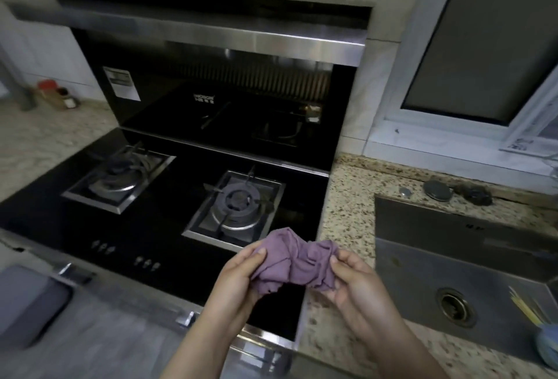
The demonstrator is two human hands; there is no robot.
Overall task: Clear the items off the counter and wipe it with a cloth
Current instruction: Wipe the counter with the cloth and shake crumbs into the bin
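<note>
Head view: purple cloth bunched, held up between both hands above the front right corner of the black hob; long axis runs left-right, hand to hand; left hand pinches its left end, thumb on top; right hand pinches its right end, thumb on top; cloth clear of the speckled surface, which starts just right of the hands; steel sink farther right of the right hand.

Bare speckled counter between glass stove and sink.
</note>
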